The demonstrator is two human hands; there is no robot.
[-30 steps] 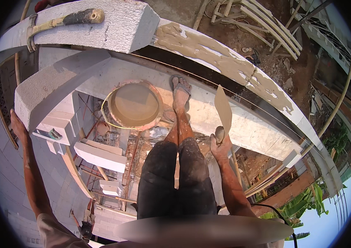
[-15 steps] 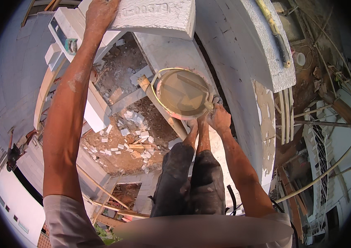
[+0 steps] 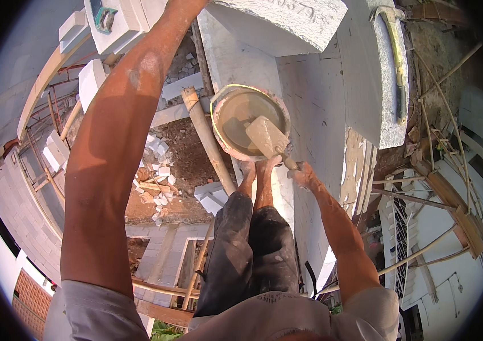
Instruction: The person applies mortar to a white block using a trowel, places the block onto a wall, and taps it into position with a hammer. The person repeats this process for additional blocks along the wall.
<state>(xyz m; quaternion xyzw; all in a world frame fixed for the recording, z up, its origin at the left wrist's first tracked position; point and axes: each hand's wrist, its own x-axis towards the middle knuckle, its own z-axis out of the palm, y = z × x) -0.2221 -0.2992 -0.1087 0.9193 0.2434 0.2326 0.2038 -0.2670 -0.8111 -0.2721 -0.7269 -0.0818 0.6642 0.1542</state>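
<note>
My right hand (image 3: pixel 305 175) is closed round the handle of a trowel (image 3: pixel 267 137). Its broad blade, coated in grey mortar, lies tilted over the near right rim of a round bucket (image 3: pixel 217 128). Wet grey mortar (image 3: pixel 241 111) fills much of the bucket, whose yellow handle rests along the left rim. At the top edge, my left hand (image 3: pixel 189 4) grips the left end of a large white block (image 3: pixel 287 25) with stamped marks; its fingers are mostly cut off by the picture's edge. The block is above and beyond the bucket.
A hammer (image 3: pixel 397 68) lies on the white block wall (image 3: pixel 361 85) at right. A green-handled saw (image 3: pixel 105 20) rests on white blocks at upper left. Beside my feet, a bamboo pole (image 3: pixel 210 142) runs past a drop with rubble (image 3: pixel 159 182). Bamboo scaffolding (image 3: pixel 417 256) stands at right.
My left hand and the white block have moved to the right. The trowel blade, earlier down in the mortar, has come up to the bucket's near rim. The view has shifted too.
</note>
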